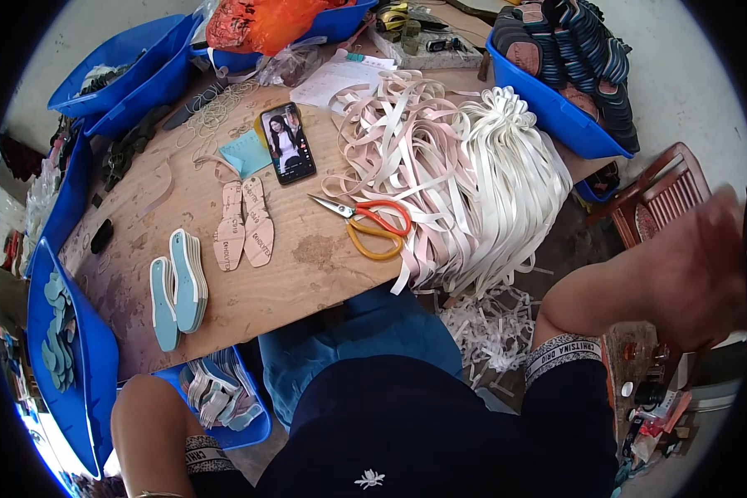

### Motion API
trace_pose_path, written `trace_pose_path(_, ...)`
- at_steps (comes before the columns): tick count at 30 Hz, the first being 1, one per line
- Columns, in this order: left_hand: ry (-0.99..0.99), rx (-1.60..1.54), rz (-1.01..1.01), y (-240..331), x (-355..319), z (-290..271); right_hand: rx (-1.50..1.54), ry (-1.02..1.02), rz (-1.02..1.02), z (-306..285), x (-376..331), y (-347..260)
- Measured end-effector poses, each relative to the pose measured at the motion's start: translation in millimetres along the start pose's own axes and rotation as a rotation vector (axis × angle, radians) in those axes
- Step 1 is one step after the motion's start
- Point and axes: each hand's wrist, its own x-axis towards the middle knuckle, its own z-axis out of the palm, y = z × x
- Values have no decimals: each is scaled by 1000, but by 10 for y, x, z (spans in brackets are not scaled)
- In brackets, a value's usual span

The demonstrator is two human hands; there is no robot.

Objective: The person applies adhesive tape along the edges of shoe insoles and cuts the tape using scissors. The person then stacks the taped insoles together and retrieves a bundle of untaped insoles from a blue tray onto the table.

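Observation:
My right hand (710,266) is raised at the right edge of the view, away from the table. It is blurred, so I cannot tell whether it holds anything. My left hand is out of view; only the bare left arm (149,423) shows at the lower left. On the wooden table (307,274) lie orange-handled scissors (373,222), next to a big heap of white and pale pink straps (473,174). Left of the scissors are flat tan sole cutouts (245,222), and nearer the front edge a stack of light blue insoles (178,286) stands on edge.
A phone (288,143) with a lit screen lies at the table's middle. Blue bins ring the table: one with dark soles (556,108) at the back right, one with blue-grey cutouts (87,357) at the left, one (224,398) under the front edge. A red-brown chair (664,195) stands to the right.

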Motion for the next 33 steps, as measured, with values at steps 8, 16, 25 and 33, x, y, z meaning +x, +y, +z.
trace_pose_path(8,-18,-51,-52,195,261,393,-203,75,1051,53,-1201,808)
trace_pose_path(16,-143,250,-549,373,-455,554,-528,38,1439,-150,-2643,700)
trace_pose_path(25,-90,-326,-1944,685,-1292,959,-810,-182,1394,-211,-3058,1082)
trace_pose_path(33,-276,-643,-2121,704,-1515,1107,-189,343,1691,-260,-2933,971)
